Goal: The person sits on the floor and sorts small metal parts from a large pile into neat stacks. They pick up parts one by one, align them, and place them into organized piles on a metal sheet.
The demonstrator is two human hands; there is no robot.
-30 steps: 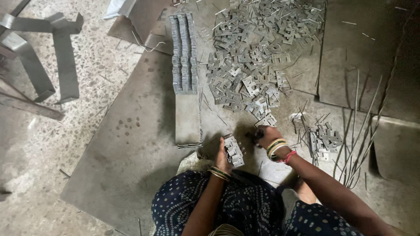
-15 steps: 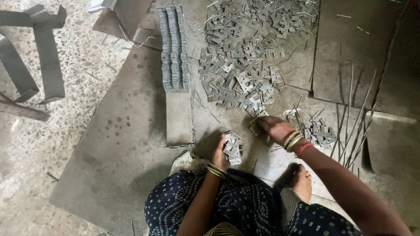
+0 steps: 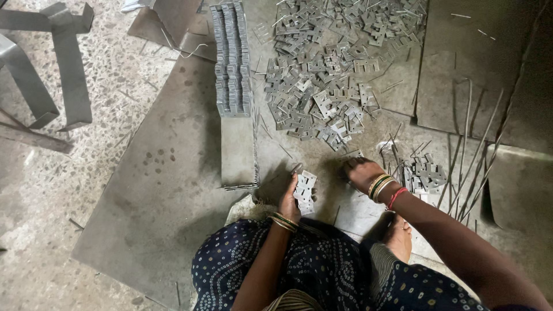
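Note:
I sit on a large metal sheet (image 3: 161,190) on the floor. My left hand (image 3: 291,198) grips a small stack of flat grey metal plates (image 3: 304,190), held upright in front of my knee. My right hand (image 3: 360,171) reaches forward, palm down, onto the sheet at the near edge of a big loose pile of metal plates (image 3: 328,86); whether its fingers pinch a plate is hidden. Bangles ring both wrists.
A long metal tray (image 3: 233,75) holds rows of stacked plates on edge, left of the pile. A smaller heap of plates (image 3: 425,175) and several thin metal rods (image 3: 478,155) lie to my right. Bent metal strips (image 3: 63,69) lie on the speckled floor at far left.
My right hand has moved from beside my left hand out to the right and forward, to the pile's edge. My left hand keeps its stack. The view has drifted slightly.

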